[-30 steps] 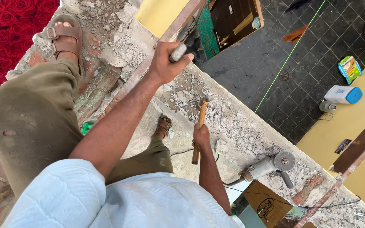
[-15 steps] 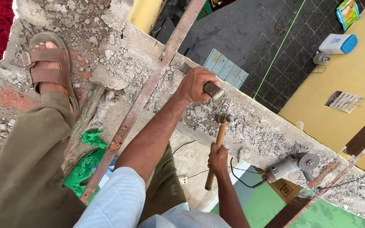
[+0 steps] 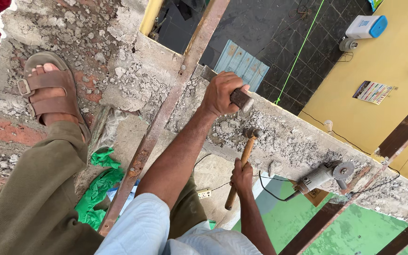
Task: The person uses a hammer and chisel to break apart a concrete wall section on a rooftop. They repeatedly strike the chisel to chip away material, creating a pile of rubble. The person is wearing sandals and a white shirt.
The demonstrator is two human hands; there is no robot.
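Note:
My left hand [image 3: 222, 92] is closed around a thick metal chisel [image 3: 240, 98], which is set against the crumbled top of a concrete wall [image 3: 289, 141]. Just below it, my right hand [image 3: 242, 176] grips the wooden handle of a hammer [image 3: 245, 156]. The hammer's steel head [image 3: 253, 132] hangs a little under the chisel's near end, not touching it. My sandalled foot [image 3: 48, 94] rests on broken masonry at the left.
A rusty steel bar [image 3: 166, 118] runs diagonally under my left arm. An angle grinder [image 3: 324, 174] with its cable lies on the wall at right. A green plastic bag [image 3: 99, 185] and a white socket strip [image 3: 205, 192] lie lower down. Beyond the wall is a drop to a dark tiled floor [image 3: 270, 28].
My left hand came down from a raised position and set the chisel on the wall top. The hammer has moved up close beneath the chisel.

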